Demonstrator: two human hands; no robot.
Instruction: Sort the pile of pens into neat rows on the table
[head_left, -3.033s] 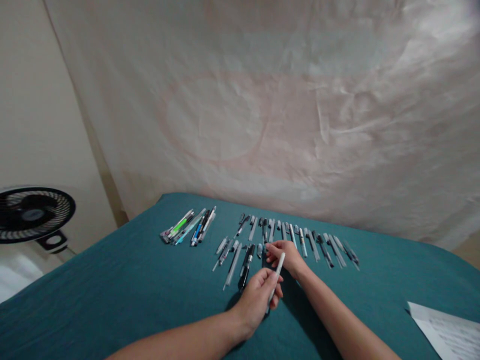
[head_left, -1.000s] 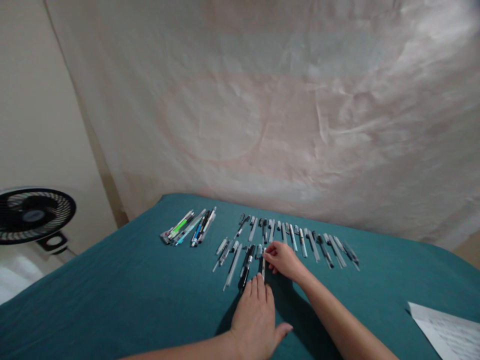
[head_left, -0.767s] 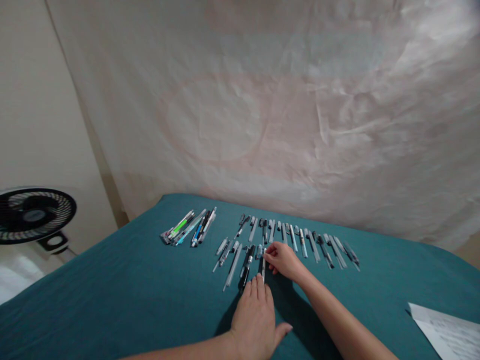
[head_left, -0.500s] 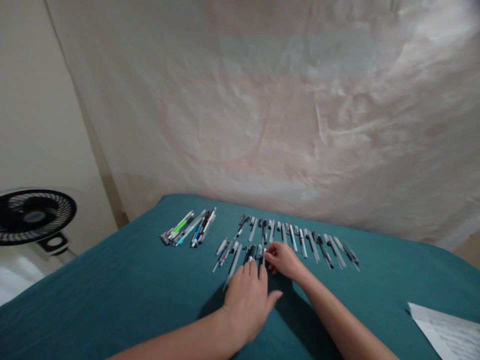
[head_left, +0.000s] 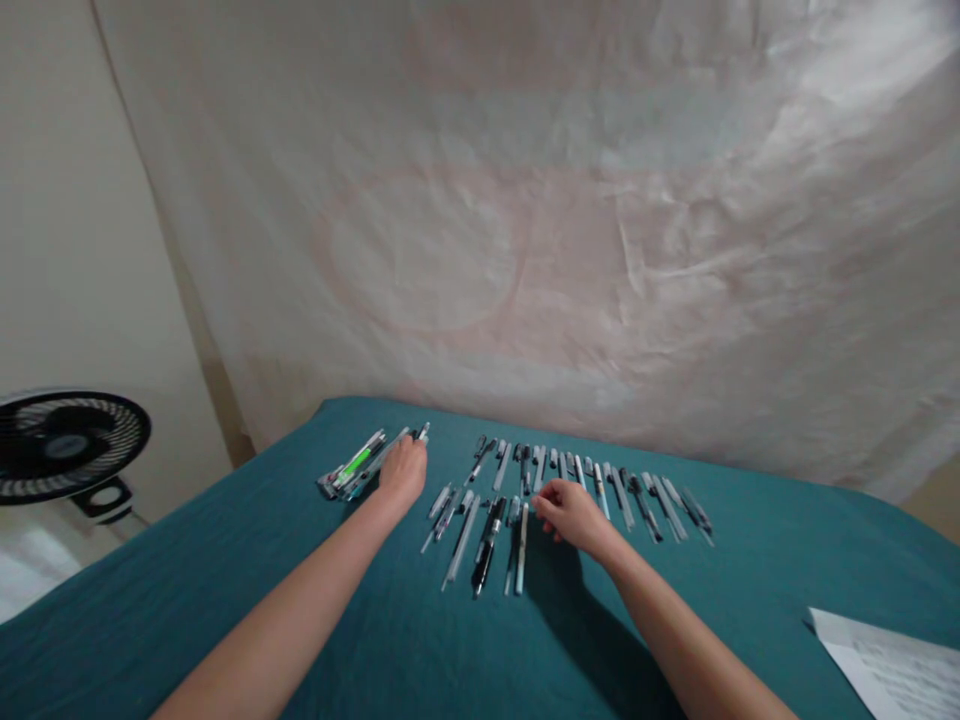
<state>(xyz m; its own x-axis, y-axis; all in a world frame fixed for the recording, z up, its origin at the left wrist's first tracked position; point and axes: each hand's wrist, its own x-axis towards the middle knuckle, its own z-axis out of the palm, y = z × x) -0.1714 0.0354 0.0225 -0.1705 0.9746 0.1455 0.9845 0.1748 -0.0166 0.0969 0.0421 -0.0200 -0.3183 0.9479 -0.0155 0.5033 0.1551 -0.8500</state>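
Note:
My left hand [head_left: 403, 470] is over the right side of a pile of pens [head_left: 352, 465] at the table's far left. Its fingers curl down onto the pens, and what they grip is hidden. My right hand [head_left: 570, 515] hovers just right of the upper end of a pale slim pen [head_left: 522, 550], the rightmost in the front row. Its thumb and fingers are drawn together, and I cannot make out anything between them. Left of that pen lie a black pen [head_left: 489, 550] and a clear pen [head_left: 461, 540].
Behind runs a longer row of clear and dark pens [head_left: 619, 495]. A teal cloth [head_left: 360, 600] covers the table. A written sheet of paper [head_left: 892, 660] lies at the right front. Left of the table stands a black fan [head_left: 71, 445]; a pale sheet [head_left: 525, 250] hangs behind.
My left hand has left the front row and moved up and left to the pen pile, uncovering the black and pale pens. My right hand has stayed almost in place.

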